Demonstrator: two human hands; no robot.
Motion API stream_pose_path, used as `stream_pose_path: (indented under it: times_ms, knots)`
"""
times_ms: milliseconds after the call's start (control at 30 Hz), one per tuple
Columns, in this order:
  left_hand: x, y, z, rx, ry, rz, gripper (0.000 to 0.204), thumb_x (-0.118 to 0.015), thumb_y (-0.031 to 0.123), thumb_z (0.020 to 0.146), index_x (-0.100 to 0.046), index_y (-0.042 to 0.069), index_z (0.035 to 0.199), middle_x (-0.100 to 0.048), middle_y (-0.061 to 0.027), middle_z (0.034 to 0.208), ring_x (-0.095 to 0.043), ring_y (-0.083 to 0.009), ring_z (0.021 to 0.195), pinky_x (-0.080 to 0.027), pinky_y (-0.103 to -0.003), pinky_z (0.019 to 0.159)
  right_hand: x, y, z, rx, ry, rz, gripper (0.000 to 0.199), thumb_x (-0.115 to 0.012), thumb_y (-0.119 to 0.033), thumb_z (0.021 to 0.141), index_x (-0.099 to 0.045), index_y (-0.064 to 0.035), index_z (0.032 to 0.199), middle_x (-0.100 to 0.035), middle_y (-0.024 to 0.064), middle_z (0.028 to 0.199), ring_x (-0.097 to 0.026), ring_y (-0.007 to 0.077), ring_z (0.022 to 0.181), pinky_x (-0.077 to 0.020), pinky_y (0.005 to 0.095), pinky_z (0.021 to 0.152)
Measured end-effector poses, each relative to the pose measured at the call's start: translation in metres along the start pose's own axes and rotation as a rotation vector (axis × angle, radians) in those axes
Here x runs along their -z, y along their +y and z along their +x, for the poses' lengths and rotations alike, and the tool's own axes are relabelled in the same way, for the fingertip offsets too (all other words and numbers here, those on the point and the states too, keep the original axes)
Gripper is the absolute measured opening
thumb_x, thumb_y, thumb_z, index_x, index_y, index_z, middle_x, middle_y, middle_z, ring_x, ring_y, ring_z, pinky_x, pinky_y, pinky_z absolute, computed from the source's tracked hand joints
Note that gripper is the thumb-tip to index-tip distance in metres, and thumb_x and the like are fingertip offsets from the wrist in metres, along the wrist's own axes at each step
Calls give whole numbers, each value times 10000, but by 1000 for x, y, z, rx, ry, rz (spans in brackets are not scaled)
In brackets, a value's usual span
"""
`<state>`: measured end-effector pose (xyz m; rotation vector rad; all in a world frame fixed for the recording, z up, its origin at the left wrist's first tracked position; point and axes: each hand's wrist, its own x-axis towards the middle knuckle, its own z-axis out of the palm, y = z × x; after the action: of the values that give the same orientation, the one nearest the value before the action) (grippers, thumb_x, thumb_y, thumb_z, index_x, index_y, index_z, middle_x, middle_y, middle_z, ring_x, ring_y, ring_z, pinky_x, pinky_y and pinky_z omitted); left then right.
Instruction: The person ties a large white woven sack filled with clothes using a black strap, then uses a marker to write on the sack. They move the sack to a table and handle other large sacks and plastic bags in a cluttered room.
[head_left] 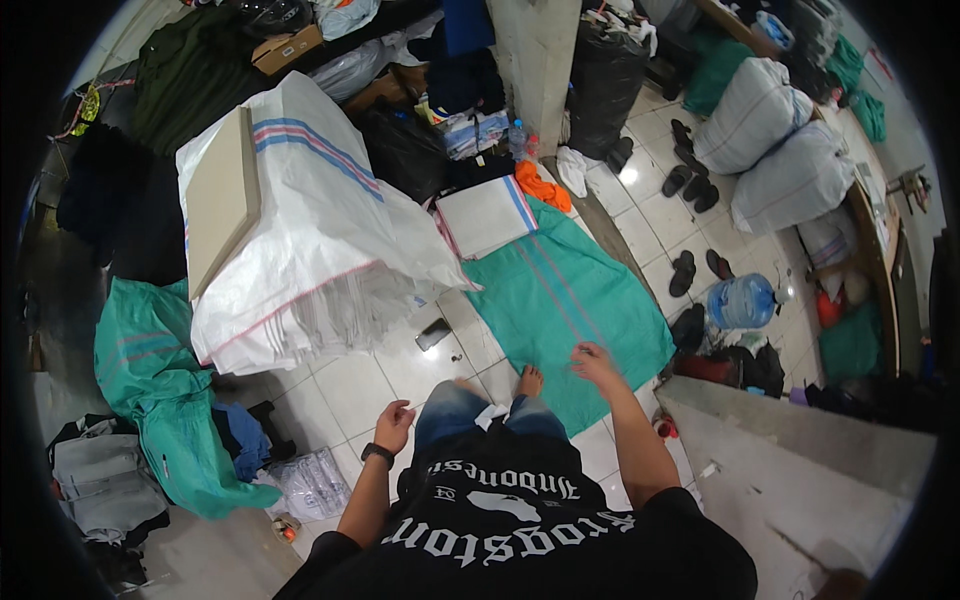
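My left hand [395,426], with a black watch on its wrist, hangs beside my left leg over the tiles. Its fingers are loosely bent and hold nothing I can see. Above a green woven sack [610,300] that lies flat on the floor, my right hand [596,364] hovers, fingers apart and empty. Folded white woven sacks [488,217] lie at the far left corner of the green one. A large white woven sack [310,200] with blue and red stripes drapes over a stack of white material to my left, and a beige board [225,200] rests on it.
A phone [433,334] lies on the tiles ahead. Sandals [682,273], a water jug [740,301] and bulging white sacks [790,170] stand to the right. A pillar [537,70] rises ahead. Green sacks [190,420] and clothes [105,465] crowd the left.
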<state>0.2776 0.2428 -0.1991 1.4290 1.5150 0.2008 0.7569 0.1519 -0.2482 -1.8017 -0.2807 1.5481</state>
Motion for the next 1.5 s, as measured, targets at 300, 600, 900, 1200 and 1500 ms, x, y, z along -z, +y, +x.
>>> stream_pose_path:
  times_ms: [300, 600, 900, 1200, 1500]
  knots:
    - [-70, 184, 200, -177, -236, -99, 398, -672, 255, 892, -583, 21, 1200, -663, -95, 952, -640, -199, 906, -503, -332, 827, -5, -97, 126, 16, -22, -177, 373, -655, -295, 898, -588, -67, 1185, -647, 49, 1003, -628, 146, 840, -484, 303, 696]
    - [-137, 155, 410, 277, -393, 548, 643, -626, 513, 837, -515, 137, 1346, -502, -204, 1355, -487, -377, 1266, -406, -481, 1051, -14, -207, 284, -36, -36, -396, 398, -662, -286, 893, -581, -26, 1183, -662, 97, 888, -635, 158, 804, -480, 302, 678]
    - [-189, 90, 434, 546, -411, 493, 1179, -781, 567, 674, -121, 112, 1539, -171, -309, 1538, -305, -513, 1362, -359, -553, 1080, -16, -177, 640, 127, -83, -1051, 440, -720, -285, 826, -581, -21, 1148, -674, 205, 969, -670, 298, 936, -520, 378, 793]
    - [-233, 128, 488, 637, -64, 303, 982, -849, 430, 576, -394, 153, 1401, -364, -244, 1411, -400, -470, 1272, -445, -562, 979, -68, -32, 910, 43, 274, -937, 724, -834, -348, 692, -545, 55, 1220, -626, 231, 1202, -614, 353, 1105, -499, 435, 910]
    - [-233, 138, 492, 656, 28, 251, 886, -841, 416, 599, -470, 140, 1355, -419, -223, 1380, -412, -430, 1283, -416, -538, 1016, -78, -78, 865, -373, -113, -324, 749, -828, -344, 731, -527, 75, 1274, -603, 168, 1219, -646, 254, 964, -527, 384, 851]
